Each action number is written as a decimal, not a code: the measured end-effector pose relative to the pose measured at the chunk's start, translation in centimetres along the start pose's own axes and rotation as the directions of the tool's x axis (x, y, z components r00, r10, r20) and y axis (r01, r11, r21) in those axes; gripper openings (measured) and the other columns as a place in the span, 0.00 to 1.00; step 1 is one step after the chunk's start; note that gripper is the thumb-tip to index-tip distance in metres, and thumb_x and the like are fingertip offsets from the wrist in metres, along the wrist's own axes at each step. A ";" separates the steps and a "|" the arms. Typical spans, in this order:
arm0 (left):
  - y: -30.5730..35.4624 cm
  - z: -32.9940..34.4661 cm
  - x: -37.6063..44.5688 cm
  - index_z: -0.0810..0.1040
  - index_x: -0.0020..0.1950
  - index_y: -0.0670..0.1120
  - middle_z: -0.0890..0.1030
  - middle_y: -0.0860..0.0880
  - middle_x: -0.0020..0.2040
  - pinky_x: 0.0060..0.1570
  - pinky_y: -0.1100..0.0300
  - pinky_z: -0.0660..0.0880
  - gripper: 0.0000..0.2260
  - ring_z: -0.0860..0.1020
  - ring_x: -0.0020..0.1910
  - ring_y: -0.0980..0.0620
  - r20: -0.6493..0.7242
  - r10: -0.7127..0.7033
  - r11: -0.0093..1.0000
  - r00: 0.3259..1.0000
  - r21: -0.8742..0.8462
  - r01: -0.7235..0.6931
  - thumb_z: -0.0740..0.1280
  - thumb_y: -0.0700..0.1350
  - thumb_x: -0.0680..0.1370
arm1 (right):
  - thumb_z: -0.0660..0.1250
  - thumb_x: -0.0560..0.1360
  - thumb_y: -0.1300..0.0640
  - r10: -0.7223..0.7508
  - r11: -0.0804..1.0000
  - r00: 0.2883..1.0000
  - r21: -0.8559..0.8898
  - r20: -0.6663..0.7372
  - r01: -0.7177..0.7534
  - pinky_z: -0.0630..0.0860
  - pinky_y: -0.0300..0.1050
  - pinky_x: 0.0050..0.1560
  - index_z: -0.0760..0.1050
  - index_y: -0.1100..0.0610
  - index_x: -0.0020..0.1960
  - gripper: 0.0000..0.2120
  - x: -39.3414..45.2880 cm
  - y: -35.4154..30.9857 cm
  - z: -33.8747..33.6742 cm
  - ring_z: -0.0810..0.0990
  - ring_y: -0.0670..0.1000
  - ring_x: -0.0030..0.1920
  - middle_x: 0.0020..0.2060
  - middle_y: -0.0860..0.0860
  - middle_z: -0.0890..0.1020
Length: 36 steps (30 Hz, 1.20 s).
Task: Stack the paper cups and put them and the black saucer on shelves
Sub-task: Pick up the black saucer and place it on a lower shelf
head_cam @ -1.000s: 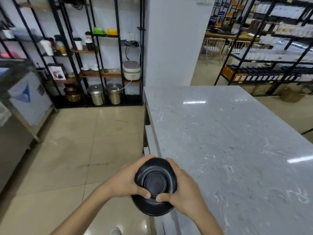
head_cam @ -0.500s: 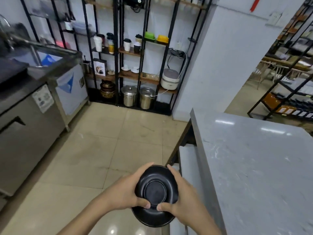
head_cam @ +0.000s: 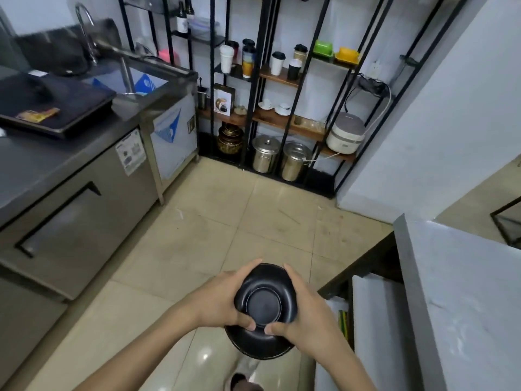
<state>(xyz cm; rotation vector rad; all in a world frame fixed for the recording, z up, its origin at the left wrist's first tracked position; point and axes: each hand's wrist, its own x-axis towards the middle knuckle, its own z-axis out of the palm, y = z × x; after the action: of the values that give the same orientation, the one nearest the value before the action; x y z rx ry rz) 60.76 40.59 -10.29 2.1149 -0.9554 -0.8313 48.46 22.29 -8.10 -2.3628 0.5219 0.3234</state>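
— Head view, lower middle of the frame: what are the hands doing?
— Both are closed around black dishes. The left hand [head_cam: 218, 301] grips the left edge and the right hand [head_cam: 304, 320] the right edge, thumbs pressing on the near side of the black saucer [head_cam: 265, 299], which is turned so its ringed base faces the camera.
— Only one dish?
— No, a second black dish [head_cam: 260, 344] sits just beneath it, touching, its rim showing below the thumbs.
— Where is all that held?
— Above the tiled floor [head_cam: 253, 221], left of the grey stone surface [head_cam: 465, 292] at the right edge of the frame.
— And the paper cups?
— White paper cups [head_cam: 226, 58] stand stacked on the black metal shelves [head_cam: 279, 77] at upper middle — well apart from the hands. More lidded cups stand to their right on a wooden board.
— Anything at left?
— A steel counter [head_cam: 56, 165] with a tap.
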 end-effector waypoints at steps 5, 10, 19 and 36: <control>-2.5 -5.0 7.5 0.51 0.82 0.63 0.81 0.53 0.67 0.65 0.58 0.75 0.54 0.79 0.65 0.52 -0.036 -0.022 0.998 0.999 0.056 0.024 0.83 0.50 0.66 | 0.83 0.60 0.46 -0.001 1.000 1.000 0.015 -0.004 0.001 0.75 0.50 0.61 0.44 0.33 0.77 0.61 9.6 -1.3 -1.9 0.76 0.53 0.63 0.64 0.48 0.73; -4.0 -10.3 16.5 0.52 0.83 0.60 0.80 0.52 0.68 0.67 0.54 0.76 0.55 0.79 0.65 0.51 -0.067 -0.064 0.997 0.996 0.037 0.067 0.83 0.49 0.65 | 0.83 0.60 0.47 -0.038 0.999 0.999 0.022 -0.016 0.038 0.76 0.50 0.60 0.47 0.34 0.78 0.59 20.0 -1.9 -5.5 0.77 0.53 0.63 0.64 0.49 0.74; -6.2 -17.8 29.4 0.54 0.83 0.55 0.80 0.50 0.69 0.69 0.52 0.75 0.54 0.79 0.66 0.50 -0.088 -0.125 0.990 0.988 -0.073 0.119 0.84 0.45 0.66 | 0.82 0.58 0.46 -0.064 0.998 0.995 0.032 0.076 0.062 0.74 0.50 0.63 0.50 0.37 0.79 0.59 35.6 -2.5 -11.8 0.75 0.53 0.66 0.67 0.48 0.75; -19.8 -34.3 54.7 0.51 0.81 0.65 0.72 0.47 0.61 0.67 0.52 0.73 0.53 0.73 0.63 0.46 -0.067 -0.232 0.971 0.971 -0.081 0.226 0.81 0.52 0.66 | 0.83 0.58 0.53 -0.096 0.992 0.985 0.093 0.140 0.084 0.73 0.46 0.65 0.57 0.33 0.70 0.50 68.3 -8.1 -15.8 0.76 0.48 0.64 0.63 0.40 0.77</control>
<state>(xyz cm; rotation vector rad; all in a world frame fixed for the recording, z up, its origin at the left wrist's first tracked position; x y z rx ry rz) 123.27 17.30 -20.66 2.2041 -0.6396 -0.8777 114.19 -1.95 -16.73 -2.2510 0.3522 0.4185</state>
